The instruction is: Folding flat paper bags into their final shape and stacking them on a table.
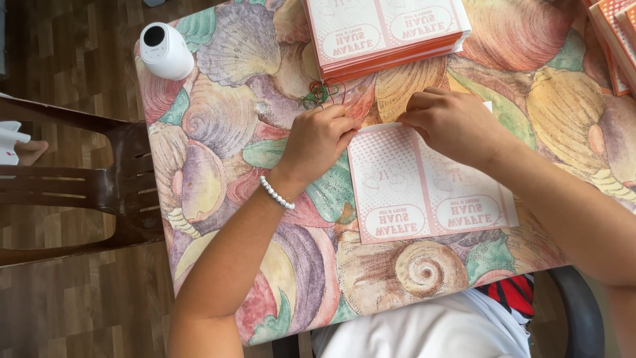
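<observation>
A flat pink-and-white printed cardboard sheet (pixel 424 192) lies on the seashell-patterned tablecloth (pixel 225 132) in front of me. My left hand (pixel 319 136), with a white bead bracelet on the wrist, pinches the sheet's far left edge. My right hand (pixel 454 122) is curled over the far edge of the same sheet, fingers pressing on it. Just beyond my left hand lies a small tangle of red and green rubber bands (pixel 319 93).
A stack of the same printed sheets (pixel 384 33) sits at the far edge of the table, another stack (pixel 616 40) at the far right. A small white camera-like device (pixel 164 50) stands at the far left corner. A dark wooden chair (pixel 99 192) is to the left.
</observation>
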